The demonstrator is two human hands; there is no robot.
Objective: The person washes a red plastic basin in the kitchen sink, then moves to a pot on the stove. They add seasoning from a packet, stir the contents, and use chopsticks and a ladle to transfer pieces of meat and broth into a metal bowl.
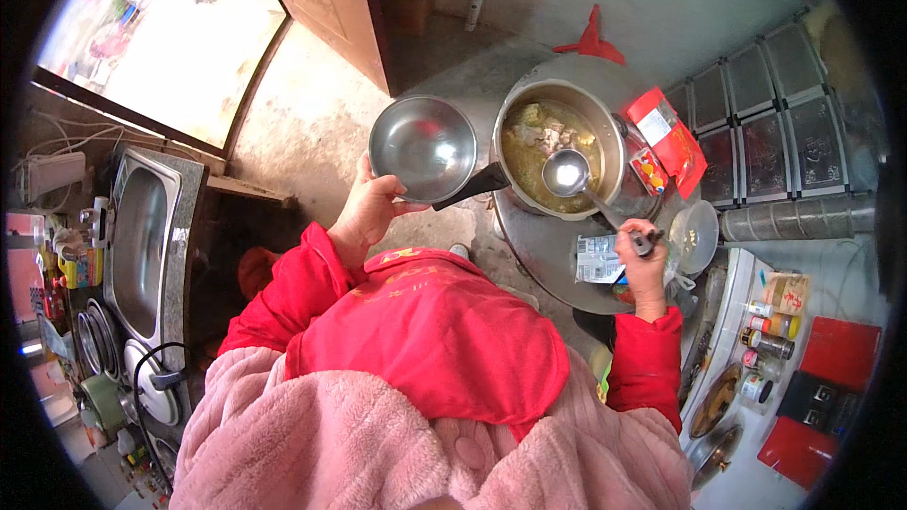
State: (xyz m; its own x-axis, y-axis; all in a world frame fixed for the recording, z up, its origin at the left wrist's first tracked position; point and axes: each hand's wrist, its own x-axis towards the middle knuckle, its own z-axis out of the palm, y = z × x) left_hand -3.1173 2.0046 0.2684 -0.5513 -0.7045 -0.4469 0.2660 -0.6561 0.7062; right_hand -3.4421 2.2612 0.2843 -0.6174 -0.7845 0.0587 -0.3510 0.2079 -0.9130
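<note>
My left hand [374, 200] grips the rim of a shiny metal bowl [421, 145], its thumb lying inside the edge; no food shows in the bowl. Just right of it stands a metal pot [615, 149] with a black handle [471, 185] that points toward the bowl. Yellowish broth [521, 177] with chunks of meat [556, 136] and what look like corn pieces fills part of the pot. In my right hand [643, 258] is the handle of a metal ladle [567, 173], whose bowl rests at the broth, inside the pot's near side.
The pot stands on a round dark table [538, 248]. A red packet [669, 142], a silver packet [599, 259] and a clear plastic container [694, 235] lie right of it. A sink [145, 248] is at left, spice jars [769, 343] at right, and an open door [326, 7] beyond.
</note>
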